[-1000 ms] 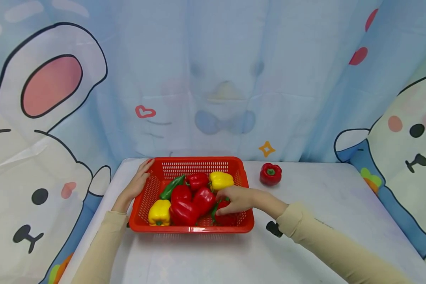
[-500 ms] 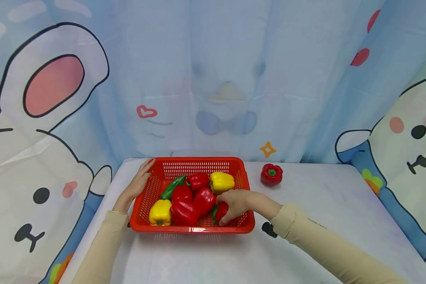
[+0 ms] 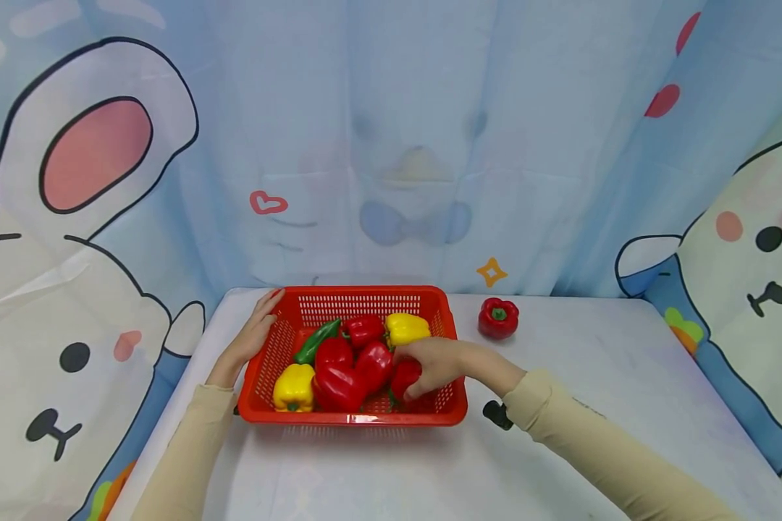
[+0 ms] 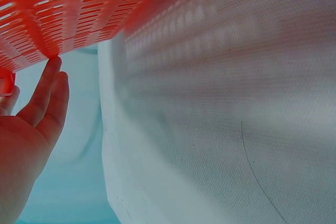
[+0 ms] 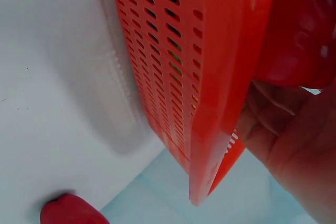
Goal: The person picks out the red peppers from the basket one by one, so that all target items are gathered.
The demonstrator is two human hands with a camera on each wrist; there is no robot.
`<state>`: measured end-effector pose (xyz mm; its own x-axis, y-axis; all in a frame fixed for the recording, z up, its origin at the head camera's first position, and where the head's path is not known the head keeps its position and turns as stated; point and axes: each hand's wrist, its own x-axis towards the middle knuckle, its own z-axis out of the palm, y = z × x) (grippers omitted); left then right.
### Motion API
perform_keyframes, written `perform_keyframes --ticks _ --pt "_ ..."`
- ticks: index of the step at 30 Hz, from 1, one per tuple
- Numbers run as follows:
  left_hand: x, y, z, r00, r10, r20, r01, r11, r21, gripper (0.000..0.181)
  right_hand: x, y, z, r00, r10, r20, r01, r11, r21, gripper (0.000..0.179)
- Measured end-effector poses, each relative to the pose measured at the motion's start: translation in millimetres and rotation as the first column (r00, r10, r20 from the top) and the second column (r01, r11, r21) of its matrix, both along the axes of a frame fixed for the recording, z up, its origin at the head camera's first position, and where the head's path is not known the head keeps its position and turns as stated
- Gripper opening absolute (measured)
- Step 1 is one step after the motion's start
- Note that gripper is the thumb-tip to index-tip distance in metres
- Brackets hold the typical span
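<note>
A red plastic basket (image 3: pixel 300 417) with slotted walls holds several peppers. In its right part my right hand (image 3: pixel 430 362) grips a red bell pepper (image 3: pixel 404 376), which shows large and glossy in the right wrist view (image 5: pixel 296 35). The palm covers part of this pepper. My left hand (image 3: pixel 254 334) rests at the basket's left rim. In the left wrist view its fingers (image 4: pixel 50 95) are nearly straight, and a fingertip touches the outer wall. Beside the held pepper lie red bell peppers (image 3: pixel 339 387), a yellow one (image 3: pixel 294 387) in front, another yellow one (image 3: pixel 407 328) behind, and a long green pepper (image 3: pixel 317 341).
One red bell pepper (image 3: pixel 498 318) stands on the white table (image 3: pixel 593 362), right of the basket near the back edge. A light blue curtain (image 3: pixel 410 108) with cartoon animals hangs behind. A black wrist strap piece (image 3: pixel 497 414) sits under the right cuff.
My right hand has shifted slightly within the basket's right part, and the red bell pepper under it has turned, with its green stem less visible. My left hand keeps its place at the rim.
</note>
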<state>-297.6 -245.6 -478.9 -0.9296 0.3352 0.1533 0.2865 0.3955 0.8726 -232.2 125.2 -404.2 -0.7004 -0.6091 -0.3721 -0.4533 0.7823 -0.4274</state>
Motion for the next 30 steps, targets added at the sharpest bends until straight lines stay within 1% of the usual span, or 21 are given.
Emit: perform_keyframes --ticks 4,9,12,13,17,20,22,25,27,30 --pt "1.2 0.3 -0.3 1.0 0.001 0.007 -0.001 1.0 0.006 0.054 -1.1 2 0.0 1.0 -0.003 -0.012 0.002 0.998 -0.062 0.054" --pt "1.1 1.1 -1.1 1.0 0.007 0.015 -0.007 1.0 -0.002 0.055 -1.0 7 -0.7 0.999 0.017 -0.045 -0.023 0.991 -0.132 0.065" --pt "1.9 2.1 1.9 1.0 0.01 0.023 -0.01 1.0 -0.012 0.054 -1.3 10 0.4 0.997 0.017 -0.07 -0.029 0.985 -0.172 0.07" --pt "2.8 2.6 3.9 1.0 0.011 0.028 -0.011 1.0 -0.011 0.054 -1.4 11 1.2 0.997 0.015 -0.077 -0.029 0.983 -0.183 0.07" --pt "12.9 7.4 22.6 0.999 -0.001 0.047 0.001 1.0 -0.004 0.054 -1.3 15 4.0 0.994 0.004 -0.112 -0.029 0.975 -0.222 0.068" --pt "21.6 11.2 36.1 0.998 -0.008 0.057 0.009 1.0 -0.02 0.053 -1.5 19 5.9 0.991 -0.021 -0.135 -0.013 0.969 -0.246 0.067" --pt "23.8 12.0 38.7 0.998 -0.009 0.066 0.011 1.0 -0.026 0.053 -2.0 21 7.3 0.989 -0.045 -0.144 0.006 0.964 -0.264 0.066" --pt "23.2 11.6 37.9 0.997 -0.011 0.07 0.013 1.0 -0.024 0.053 -3.0 25 9.5 0.983 -0.077 -0.164 0.025 0.954 -0.297 0.066" --pt "18.3 9.5 31.0 0.997 -0.009 0.073 0.01 1.0 -0.008 0.054 -4.0 29 9.9 0.979 -0.092 -0.184 0.027 0.944 -0.328 0.066" --pt "9.1 5.1 17.3 0.998 -0.002 0.062 0.002 1.0 -0.002 0.054 -5.7 35 9.9 0.969 -0.111 -0.219 0.019 0.923 -0.383 0.066"
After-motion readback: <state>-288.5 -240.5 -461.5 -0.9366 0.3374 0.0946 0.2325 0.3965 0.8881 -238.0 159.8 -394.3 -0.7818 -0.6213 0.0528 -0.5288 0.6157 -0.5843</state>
